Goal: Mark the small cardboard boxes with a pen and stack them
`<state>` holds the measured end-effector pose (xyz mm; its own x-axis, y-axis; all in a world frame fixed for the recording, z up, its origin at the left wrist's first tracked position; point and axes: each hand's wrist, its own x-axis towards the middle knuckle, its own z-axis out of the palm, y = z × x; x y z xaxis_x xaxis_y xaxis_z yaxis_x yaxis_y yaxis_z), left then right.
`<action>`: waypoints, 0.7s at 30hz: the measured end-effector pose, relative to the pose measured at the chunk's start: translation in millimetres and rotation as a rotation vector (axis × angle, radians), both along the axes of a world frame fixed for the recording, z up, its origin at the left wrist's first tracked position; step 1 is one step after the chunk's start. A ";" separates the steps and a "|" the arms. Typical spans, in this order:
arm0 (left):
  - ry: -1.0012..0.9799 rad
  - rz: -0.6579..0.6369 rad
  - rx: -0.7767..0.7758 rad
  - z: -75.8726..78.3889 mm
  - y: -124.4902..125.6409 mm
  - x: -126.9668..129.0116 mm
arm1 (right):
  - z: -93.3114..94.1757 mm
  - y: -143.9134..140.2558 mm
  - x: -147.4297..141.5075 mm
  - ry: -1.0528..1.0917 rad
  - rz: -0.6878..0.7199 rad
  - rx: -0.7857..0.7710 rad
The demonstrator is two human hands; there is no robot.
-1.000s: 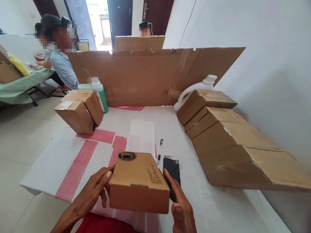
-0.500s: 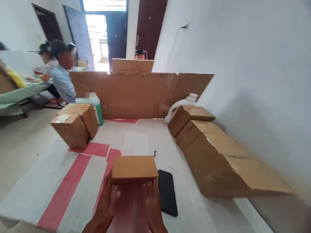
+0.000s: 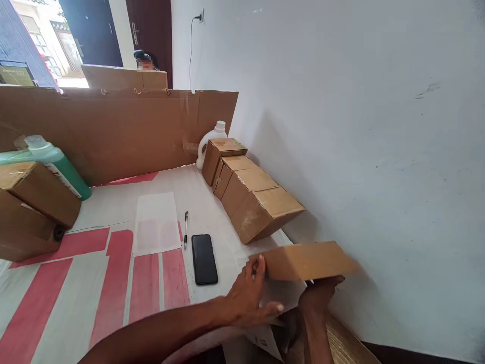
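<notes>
A small brown cardboard box (image 3: 303, 260) is at the right edge of the table, close to the wall and tilted. My left hand (image 3: 250, 290) presses its fingertips against the box's left side, thumb stretched apart below. Beneath the box's right part, my right hand (image 3: 318, 296) supports it, its fingers partly hidden by the cardboard. A row of similar cardboard boxes (image 3: 253, 189) stands just beyond, along the wall side. Left of the held box lie a black phone (image 3: 204, 259), a pen (image 3: 186, 230) and a white sheet (image 3: 157, 222).
A cardboard panel (image 3: 125, 134) closes off the table's far side. In front of it stand a white jug (image 3: 212, 141) and a green bottle (image 3: 62, 167), with more cardboard boxes (image 3: 41, 202) at left. The wall (image 3: 359, 151) borders the right. Another person sits behind the panel.
My view has turned to the right. Both hands have carried the box from the table's middle to its right edge, beside the row of boxes.
</notes>
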<state>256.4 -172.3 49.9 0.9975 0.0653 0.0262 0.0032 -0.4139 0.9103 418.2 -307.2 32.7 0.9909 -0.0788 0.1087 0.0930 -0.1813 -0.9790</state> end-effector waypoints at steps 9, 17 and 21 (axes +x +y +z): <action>0.043 0.091 0.090 2.1 15.1 56.1 | -11.6 24.7 59.9 0.099 0.094 0.062; 0.076 0.084 0.064 -3.2 12.8 43.5 | -14.4 28.5 56.8 0.112 0.116 0.047; 0.068 0.037 0.082 -5.8 23.7 45.7 | -10.8 29.5 58.0 0.107 0.112 0.021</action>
